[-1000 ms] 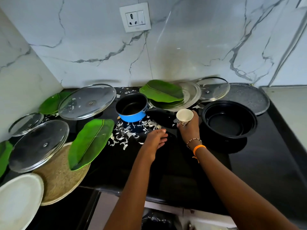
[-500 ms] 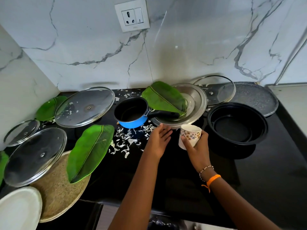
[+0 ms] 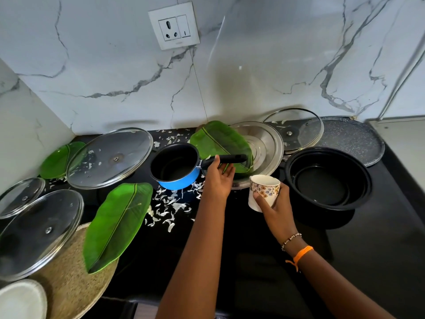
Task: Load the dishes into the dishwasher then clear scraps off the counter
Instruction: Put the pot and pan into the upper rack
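A blue saucepan (image 3: 177, 171) with a black inside stands on the black counter (image 3: 230, 238), its black handle pointing right. My left hand (image 3: 217, 180) holds that handle near the pan, thumb on top and fingers underneath. My right hand (image 3: 276, 209) grips a white flowered cup (image 3: 264, 191), held just above the counter beside the left hand. White scraps (image 3: 167, 208) lie scattered in front of the saucepan and behind it by the wall. A steel plate (image 3: 266, 148) carrying a green leaf (image 3: 220, 143) sits behind the hands.
A black bowl (image 3: 326, 178) stands right of the cup, with a speckled tray (image 3: 358, 141) and a glass lid (image 3: 296, 130) behind it. Left are several glass lids (image 3: 110, 157), two more leaves (image 3: 117, 224), a woven mat (image 3: 69, 286) and a white plate (image 3: 20, 302). The marble wall is close behind.
My left hand has reached from the scraps to the saucepan handle and taken hold of it. My right hand has drawn the cup back toward me.
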